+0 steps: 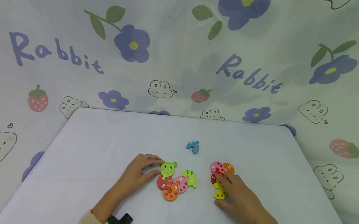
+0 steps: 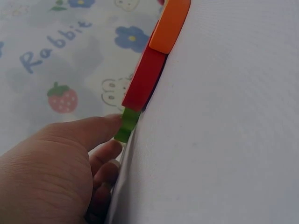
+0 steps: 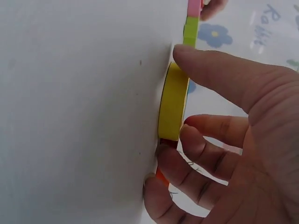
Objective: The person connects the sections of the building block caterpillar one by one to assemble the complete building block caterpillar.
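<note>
On the white table (image 1: 122, 133) we see a blue piece (image 1: 197, 148) apart. Left hand (image 1: 139, 172), fingers parted, touches the green head (image 1: 167, 170); right hand (image 1: 238, 194), half curled, grips the yellow piece (image 1: 221, 193), partly hiding the adjoining red piece (image 1: 213, 179).

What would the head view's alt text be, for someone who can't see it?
Two hands work on a caterpillar puzzle: the left hand touches the green head piece of a five-piece chain, and the right hand holds a second chain. A loose blue piece lies farther back on the white table, before a "Rabbit"-printed backdrop.
</note>
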A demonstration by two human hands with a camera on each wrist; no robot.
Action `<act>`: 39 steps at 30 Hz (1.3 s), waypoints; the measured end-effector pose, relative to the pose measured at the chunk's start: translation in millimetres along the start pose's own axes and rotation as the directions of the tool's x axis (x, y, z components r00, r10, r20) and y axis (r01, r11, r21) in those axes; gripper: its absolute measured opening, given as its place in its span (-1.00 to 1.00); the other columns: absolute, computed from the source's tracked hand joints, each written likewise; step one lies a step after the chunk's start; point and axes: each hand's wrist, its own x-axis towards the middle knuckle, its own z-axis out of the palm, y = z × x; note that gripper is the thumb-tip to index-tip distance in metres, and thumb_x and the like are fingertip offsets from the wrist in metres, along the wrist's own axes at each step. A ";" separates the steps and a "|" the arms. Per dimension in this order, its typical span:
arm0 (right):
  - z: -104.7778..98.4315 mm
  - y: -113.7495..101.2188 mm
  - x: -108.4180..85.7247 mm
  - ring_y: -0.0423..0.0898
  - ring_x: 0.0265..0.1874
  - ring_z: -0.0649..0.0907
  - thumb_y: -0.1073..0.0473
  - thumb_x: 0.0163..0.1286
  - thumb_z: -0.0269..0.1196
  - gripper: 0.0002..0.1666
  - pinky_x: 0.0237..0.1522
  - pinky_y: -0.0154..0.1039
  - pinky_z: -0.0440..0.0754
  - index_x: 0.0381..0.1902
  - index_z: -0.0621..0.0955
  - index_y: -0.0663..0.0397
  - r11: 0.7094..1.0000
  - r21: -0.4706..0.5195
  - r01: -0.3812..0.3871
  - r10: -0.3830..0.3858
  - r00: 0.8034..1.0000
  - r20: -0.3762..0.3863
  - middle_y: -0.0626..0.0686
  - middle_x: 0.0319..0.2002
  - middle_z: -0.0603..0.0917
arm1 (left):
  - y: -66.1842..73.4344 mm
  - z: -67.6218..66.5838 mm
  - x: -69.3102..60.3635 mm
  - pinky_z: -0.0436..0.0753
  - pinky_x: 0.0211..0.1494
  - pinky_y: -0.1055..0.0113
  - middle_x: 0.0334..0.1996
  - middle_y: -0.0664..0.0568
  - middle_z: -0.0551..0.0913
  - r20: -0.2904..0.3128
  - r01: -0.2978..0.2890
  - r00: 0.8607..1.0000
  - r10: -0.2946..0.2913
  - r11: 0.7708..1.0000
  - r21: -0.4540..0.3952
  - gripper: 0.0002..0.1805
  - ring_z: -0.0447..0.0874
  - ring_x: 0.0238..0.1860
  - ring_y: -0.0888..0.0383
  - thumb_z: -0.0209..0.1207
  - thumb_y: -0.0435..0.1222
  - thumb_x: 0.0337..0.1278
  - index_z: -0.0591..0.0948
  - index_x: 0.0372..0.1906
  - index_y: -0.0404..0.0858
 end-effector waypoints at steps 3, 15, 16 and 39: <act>-3.4 -2.0 1.1 -0.27 -0.07 0.45 -0.27 0.08 0.61 -0.05 -0.01 -0.24 0.69 0.42 0.57 -0.22 0.999 0.036 -0.035 0.034 0.998 0.044 -0.23 -0.02 0.53 | -1.2 0.3 -0.5 0.61 0.14 0.15 0.12 0.37 0.66 -0.008 -0.010 1.000 0.010 1.000 0.000 -0.61 0.51 0.08 0.28 0.50 -0.20 0.20 0.75 0.14 0.06; -17.6 2.8 21.0 0.07 0.06 0.64 -0.14 0.24 0.54 -0.18 0.02 0.09 0.72 0.41 0.58 -0.04 0.998 0.032 -0.055 0.053 0.997 0.052 0.11 0.11 0.63 | -4.4 1.7 2.8 0.60 0.12 0.17 0.11 0.32 0.69 -0.036 -0.065 0.997 0.065 0.998 0.001 -0.62 0.54 0.07 0.25 0.49 -0.24 0.21 0.76 0.13 0.04; -19.6 2.0 22.9 0.05 0.01 0.65 -0.09 0.26 0.53 -0.21 0.01 0.08 0.72 0.40 0.58 -0.02 0.998 0.028 -0.051 0.050 0.997 0.061 0.09 0.07 0.65 | -4.4 1.8 2.9 0.60 0.12 0.16 0.11 0.33 0.69 -0.032 -0.057 0.998 0.057 0.998 -0.005 -0.63 0.54 0.07 0.25 0.48 -0.24 0.22 0.76 0.12 0.04; -17.4 -1.9 43.1 0.18 0.32 0.49 0.13 0.22 0.57 -0.41 0.15 0.31 0.57 0.23 0.73 -0.31 0.977 -0.142 0.157 -0.163 0.986 -0.035 0.10 0.36 0.52 | -0.8 0.5 0.4 0.60 0.18 0.13 0.11 0.38 0.67 -0.010 0.008 1.000 -0.008 1.000 0.007 -0.61 0.54 0.09 0.27 0.43 -0.35 0.26 0.74 0.13 0.06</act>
